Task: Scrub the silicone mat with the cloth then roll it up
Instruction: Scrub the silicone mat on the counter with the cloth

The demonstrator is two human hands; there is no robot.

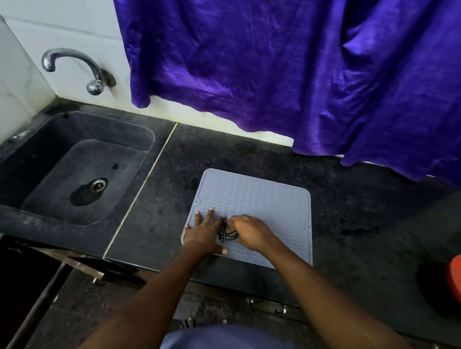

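Dark speckled stone counter (251, 154) bears a grey ribbed silicone mat (270, 203), flat beneath the fingers (210, 214) of the left hand (203, 233); a sink (53, 127) lies well left of them, a red-topped object (460, 277) far right

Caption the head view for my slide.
Left hand presses grey silicone mat on dark counter; right hand grips black-and-white checkered cloth.

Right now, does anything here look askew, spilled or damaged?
Nothing serious. The mat lies flat on the counter; only a dark wet-looking patch beside the sink drain stands out.
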